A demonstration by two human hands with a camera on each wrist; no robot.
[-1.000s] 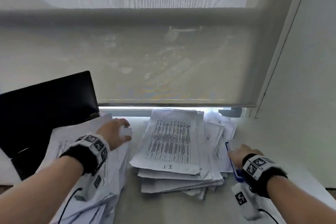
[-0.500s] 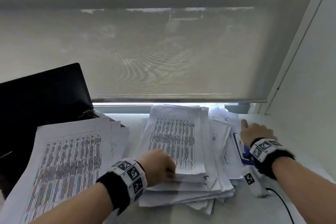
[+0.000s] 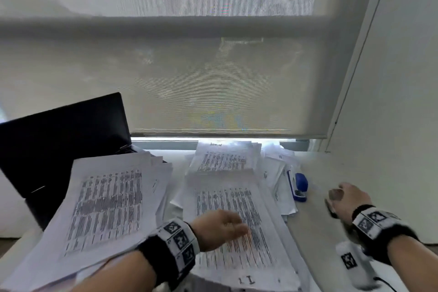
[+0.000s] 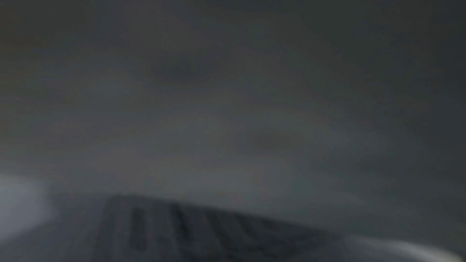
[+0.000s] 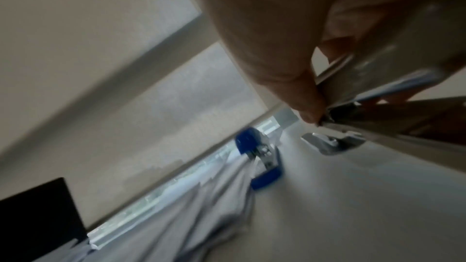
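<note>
Starting nearest you, your left hand [image 3: 218, 230] lies on the top sheet [image 3: 227, 199] of the middle paper stack [image 3: 225, 161]. Its fingers are stretched flat and pressing, not curled round anything. Motion blur softens them, and the left wrist view is only a dark smear. The sheet's near edge, bearing a handwritten mark, sits close to the bottom of the head view.

Just to the left, a second paper stack [image 3: 106, 208] runs out of frame at the bottom.

To the right, a strip of bare surface [image 3: 317, 239] lies between the papers and your right hand [image 3: 343, 201]. Its fingers are curled round a metal tool [image 5: 378, 87], with the thumb clamped on its silvery top. Blur keeps you from telling what tool it is.

Farther on, a blue stapler [image 3: 299, 187] lies against the right edge of the papers, apart from both hands. A black laptop [image 3: 59, 140] stands tilted behind the left stack, its base hidden under sheets.

At the back, the roller blind [image 3: 213, 78] stops just above the sill. The wall [image 3: 391, 78] closes off your right side.
</note>
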